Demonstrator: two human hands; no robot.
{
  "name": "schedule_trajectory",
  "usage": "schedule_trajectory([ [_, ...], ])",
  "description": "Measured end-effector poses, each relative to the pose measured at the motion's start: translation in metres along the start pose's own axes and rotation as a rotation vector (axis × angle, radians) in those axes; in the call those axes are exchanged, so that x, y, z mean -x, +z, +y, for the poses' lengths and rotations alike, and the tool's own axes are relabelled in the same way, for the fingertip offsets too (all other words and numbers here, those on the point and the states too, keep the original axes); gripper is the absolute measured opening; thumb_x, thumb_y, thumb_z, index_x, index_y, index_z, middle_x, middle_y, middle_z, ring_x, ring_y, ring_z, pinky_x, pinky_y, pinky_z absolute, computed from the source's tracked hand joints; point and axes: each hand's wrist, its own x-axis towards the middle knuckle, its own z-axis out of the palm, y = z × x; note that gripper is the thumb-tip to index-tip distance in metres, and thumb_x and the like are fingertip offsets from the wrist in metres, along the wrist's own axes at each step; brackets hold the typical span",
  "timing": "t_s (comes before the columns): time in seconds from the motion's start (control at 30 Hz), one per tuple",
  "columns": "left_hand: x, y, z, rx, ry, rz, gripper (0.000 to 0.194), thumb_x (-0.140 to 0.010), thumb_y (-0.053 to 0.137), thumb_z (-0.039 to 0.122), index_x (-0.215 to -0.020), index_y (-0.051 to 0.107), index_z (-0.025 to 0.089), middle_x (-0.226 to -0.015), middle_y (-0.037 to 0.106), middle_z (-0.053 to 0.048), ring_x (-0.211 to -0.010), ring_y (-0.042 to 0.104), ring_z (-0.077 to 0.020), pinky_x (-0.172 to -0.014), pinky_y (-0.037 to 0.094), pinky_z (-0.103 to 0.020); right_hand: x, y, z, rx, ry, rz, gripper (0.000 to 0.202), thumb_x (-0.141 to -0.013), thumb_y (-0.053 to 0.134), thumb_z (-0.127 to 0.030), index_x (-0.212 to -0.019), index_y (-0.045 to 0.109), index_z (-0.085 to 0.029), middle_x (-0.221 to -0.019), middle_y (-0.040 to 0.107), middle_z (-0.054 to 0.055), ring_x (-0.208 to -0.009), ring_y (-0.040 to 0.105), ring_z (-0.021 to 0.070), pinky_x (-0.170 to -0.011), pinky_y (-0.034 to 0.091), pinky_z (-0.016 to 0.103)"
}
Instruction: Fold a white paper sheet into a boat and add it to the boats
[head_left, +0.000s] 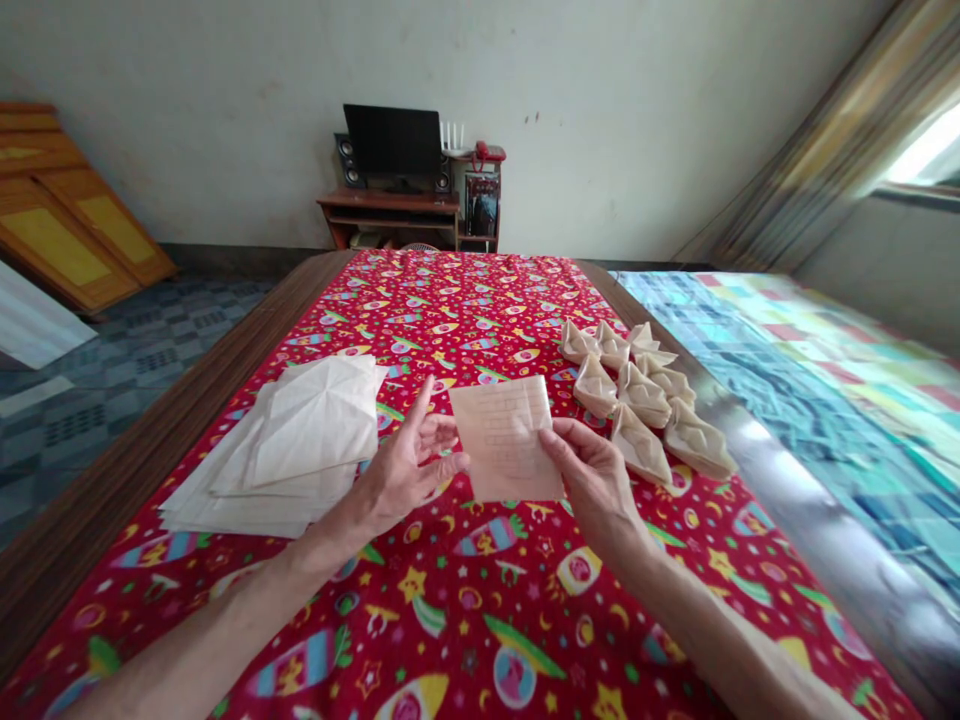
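My right hand [592, 470] pinches the right edge of a small squarish sheet of thin tan paper [506, 445] with faint lines across it, held above the red patterned cloth [480, 600]. At the sheet's left edge is my left hand [416, 460], fingers spread, the thumb tip close to the paper; whether it touches cannot be made out. To the left lies a pile of creased pale paper sheets [315, 425]. Several folded tan paper shapes [643, 395] sit grouped on the cloth to the right.
The cloth covers a brown wooden surface [67, 570]. Beyond its far end stands a desk [390, 203] with a monitor [394, 142], speakers and a red telephone [487, 152]. A wooden cabinet [75, 215] is at left, and a patterned bed cover [810, 400] at right.
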Motion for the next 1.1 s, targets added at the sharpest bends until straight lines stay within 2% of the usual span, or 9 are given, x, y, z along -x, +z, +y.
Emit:
schedule_trajectory([
  [0.13, -0.001, 0.007, 0.007, 0.065, -0.037, 0.028, 0.089, -0.083, 0.056, 0.032, -0.147, -0.004, 0.019, -0.081, 0.061, 0.001, -0.07, 0.061, -0.0117, -0.065, 0.052, -0.024, -0.003, 0.001, 0.005, -0.053, 0.121, -0.03, 0.032, -0.076, 0.061, -0.048, -0.084, 0.058, -0.017, -0.064, 0.059, -0.002, -0.053, 0.051, 0.0098, -0.049, 0.04, 0.02],
  [0.3, -0.003, 0.009, -0.017, -0.24, -0.029, 0.054, 0.083, -0.08, 0.056, 0.02, -0.147, 0.006, 0.019, -0.065, 0.053, 0.006, -0.05, 0.051, -0.008, -0.05, 0.045, -0.019, -0.011, -0.004, 0.022, 0.263, 0.095, -0.116, 0.028, -0.078, 0.056, -0.042, -0.091, 0.054, -0.018, -0.047, 0.04, -0.01, -0.041, 0.034, 0.0069, -0.039, 0.025, 0.017],
  [0.37, -0.001, 0.007, -0.024, -0.441, 0.046, 0.058, 0.08, -0.081, 0.054, 0.017, -0.147, 0.009, 0.02, -0.075, 0.058, 0.002, -0.059, 0.057, -0.0113, -0.058, 0.051, -0.024, -0.014, -0.006, 0.025, 0.42, 0.063, -0.096, 0.03, -0.077, 0.055, -0.036, -0.1, 0.054, -0.017, -0.046, 0.04, -0.01, -0.041, 0.035, 0.0076, -0.039, 0.025, 0.018],
  [0.47, 0.005, 0.004, -0.02, -0.715, 0.222, 0.062, 0.069, -0.086, 0.049, 0.019, -0.147, 0.016, 0.022, -0.117, 0.055, -0.011, -0.107, 0.055, -0.0226, -0.092, 0.049, -0.039, -0.017, -0.008, 0.026, 0.548, 0.051, -0.047, 0.036, -0.076, 0.052, -0.031, -0.109, 0.052, -0.016, -0.047, 0.044, -0.01, -0.042, 0.04, 0.0092, -0.041, 0.029, 0.018],
  [0.53, 0.01, 0.002, -0.012, -0.783, 0.348, -0.144, 0.065, -0.088, 0.052, 0.029, -0.145, 0.022, 0.023, -0.135, 0.044, -0.012, -0.126, 0.041, -0.0259, -0.105, 0.039, -0.042, -0.019, -0.009, 0.026, 0.561, 0.066, -0.043, 0.038, -0.076, 0.051, -0.031, -0.112, 0.051, -0.016, -0.048, 0.048, -0.009, -0.042, 0.043, 0.0102, -0.041, 0.031, 0.019],
  [0.63, 0.014, 0.002, -0.007, -0.8, 0.45, -0.397, 0.076, -0.08, 0.061, 0.051, -0.142, 0.029, 0.021, -0.144, 0.037, -0.012, -0.133, 0.032, -0.0295, -0.109, 0.032, -0.046, -0.021, -0.011, 0.03, 0.556, 0.084, -0.061, 0.039, -0.076, 0.052, -0.03, -0.112, 0.051, -0.017, -0.05, 0.052, -0.007, -0.044, 0.046, 0.0113, -0.042, 0.033, 0.019],
  [0.77, 0.013, 0.008, -0.018, -0.743, 0.42, -0.336, 0.053, -0.085, 0.059, 0.03, -0.134, 0.042, 0.016, -0.132, 0.051, -0.011, -0.124, 0.045, -0.0224, -0.105, 0.041, -0.039, -0.024, -0.012, 0.034, 0.631, 0.05, -0.07, 0.034, -0.078, 0.051, -0.027, -0.11, 0.052, -0.016, -0.051, 0.053, -0.006, -0.044, 0.047, 0.0113, -0.043, 0.033, 0.02],
  [0.97, 0.008, 0.011, -0.03, -0.707, 0.462, -0.156, 0.032, -0.082, 0.053, 0.004, -0.11, 0.063, 0.016, -0.108, 0.065, -0.007, -0.101, 0.057, -0.0197, -0.088, 0.05, -0.035, -0.016, -0.031, 0.031, 1.033, -0.364, -0.069, 0.027, -0.089, 0.042, -0.024, -0.109, 0.059, -0.017, -0.065, 0.06, 0.002, -0.057, 0.055, 0.0155, -0.056, 0.041, 0.026],
  [1.1, 0.007, 0.012, -0.028, -0.684, 0.467, -0.113, 0.025, -0.081, 0.057, 0.005, -0.103, 0.065, 0.014, -0.101, 0.066, -0.006, -0.094, 0.058, -0.0199, -0.082, 0.051, -0.034, -0.008, -0.047, 0.032, 0.982, -0.637, -0.366, 0.037, -0.087, 0.04, -0.012, -0.12, 0.055, -0.018, -0.11, 0.058, 0.012, -0.093, 0.057, 0.0196, -0.073, 0.047, 0.029],
])
